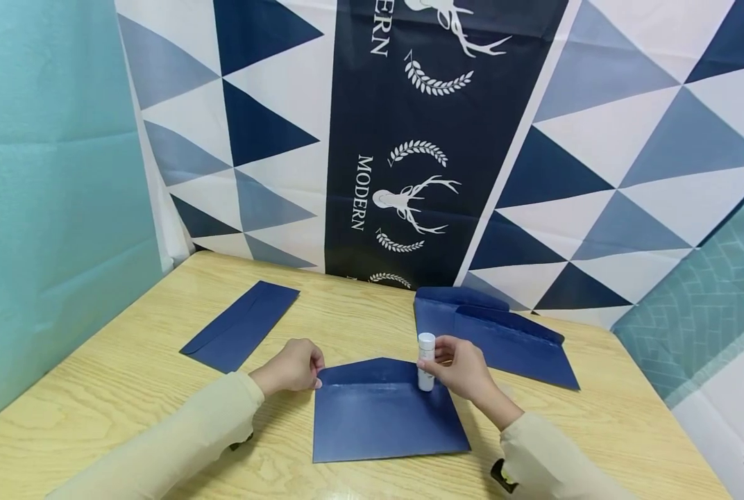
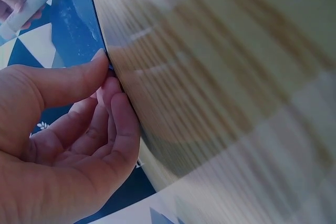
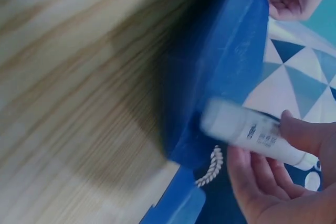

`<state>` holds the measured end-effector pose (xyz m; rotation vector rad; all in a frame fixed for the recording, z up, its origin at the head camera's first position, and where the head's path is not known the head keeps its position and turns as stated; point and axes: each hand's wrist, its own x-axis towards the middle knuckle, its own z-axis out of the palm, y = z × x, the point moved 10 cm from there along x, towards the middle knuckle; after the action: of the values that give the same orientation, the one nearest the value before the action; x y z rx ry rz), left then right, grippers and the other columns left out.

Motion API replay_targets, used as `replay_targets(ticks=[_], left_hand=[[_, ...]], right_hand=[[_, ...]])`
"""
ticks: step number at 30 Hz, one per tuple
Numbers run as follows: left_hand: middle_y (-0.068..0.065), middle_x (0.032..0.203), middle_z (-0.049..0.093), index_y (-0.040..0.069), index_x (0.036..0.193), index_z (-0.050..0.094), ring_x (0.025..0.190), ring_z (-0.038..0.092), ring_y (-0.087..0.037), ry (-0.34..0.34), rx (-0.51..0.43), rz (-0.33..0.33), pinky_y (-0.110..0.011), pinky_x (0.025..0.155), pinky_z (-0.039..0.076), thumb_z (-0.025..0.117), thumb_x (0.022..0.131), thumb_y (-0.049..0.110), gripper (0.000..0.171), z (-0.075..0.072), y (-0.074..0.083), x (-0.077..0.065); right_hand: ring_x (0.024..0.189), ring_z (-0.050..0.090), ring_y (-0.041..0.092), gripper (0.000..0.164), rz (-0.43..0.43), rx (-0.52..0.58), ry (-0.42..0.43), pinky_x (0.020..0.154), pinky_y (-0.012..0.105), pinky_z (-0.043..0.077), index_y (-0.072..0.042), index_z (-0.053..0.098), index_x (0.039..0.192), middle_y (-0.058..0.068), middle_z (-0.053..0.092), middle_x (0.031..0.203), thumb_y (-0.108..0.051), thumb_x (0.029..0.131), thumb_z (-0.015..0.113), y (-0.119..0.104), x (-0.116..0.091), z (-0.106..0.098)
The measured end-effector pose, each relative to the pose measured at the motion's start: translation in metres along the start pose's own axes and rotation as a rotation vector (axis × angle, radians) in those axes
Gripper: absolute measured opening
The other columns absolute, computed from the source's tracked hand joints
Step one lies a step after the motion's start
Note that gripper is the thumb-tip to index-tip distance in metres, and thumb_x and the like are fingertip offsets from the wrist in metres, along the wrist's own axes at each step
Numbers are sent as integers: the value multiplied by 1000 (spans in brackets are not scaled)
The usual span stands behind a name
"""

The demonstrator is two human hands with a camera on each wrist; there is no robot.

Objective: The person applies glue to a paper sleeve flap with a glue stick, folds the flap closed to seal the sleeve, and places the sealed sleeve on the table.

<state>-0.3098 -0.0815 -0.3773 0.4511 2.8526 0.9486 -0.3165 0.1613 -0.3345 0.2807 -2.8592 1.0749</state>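
A dark blue envelope (image 1: 384, 423) lies on the table with its flap (image 1: 366, 373) unfolded away from the person; whitish streaks show along the fold. My left hand (image 1: 293, 366) pinches the envelope's left corner between thumb and fingers, as the left wrist view shows close up. In my right hand (image 1: 463, 368) is a white glue stick (image 1: 426, 375), gripped by thumb and fingers and standing nearly upright over the right end of the flap. The right wrist view shows the lower end of the glue stick (image 3: 247, 129) at the flap, blurred; whether it touches is hard to tell.
Another blue envelope (image 1: 241, 326), closed, lies at the back left. Two more blue envelopes, one overlapping the other (image 1: 516, 347), lie at the back right with flaps up. Behind the wooden table (image 1: 347, 312) hangs a patterned cloth (image 1: 272, 139).
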Motion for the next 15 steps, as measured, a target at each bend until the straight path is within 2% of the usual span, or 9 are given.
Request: replay_targets(ticks=[6,11,15], left_hand=[[4,56,45,7,64,57,56,42,-11,8,1,5,-23,57,36,79,73,-2,25,-1,0,0],[4,56,44,7,63,57,56,41,-10,4,8,9,-23,58,36,79,73,-2,25,-1,0,1],[4,56,44,6,63,58,56,41,-10,1,6,10,-23,58,36,79,73,-2,24,-1,0,2]], right_hand=[[86,70,23,27,-99,15,-53,72,33,57,0,67,101,12,73,93,-15,80,77,-31,6,23],[89,69,24,26,-181,90,-117,76,32,58,-1,66,101,13,71,95,-9,79,77,-62,6,47],[89,69,23,28,-228,109,-160,77,30,58,-2,67,104,11,71,97,-7,79,77,-83,4,65]])
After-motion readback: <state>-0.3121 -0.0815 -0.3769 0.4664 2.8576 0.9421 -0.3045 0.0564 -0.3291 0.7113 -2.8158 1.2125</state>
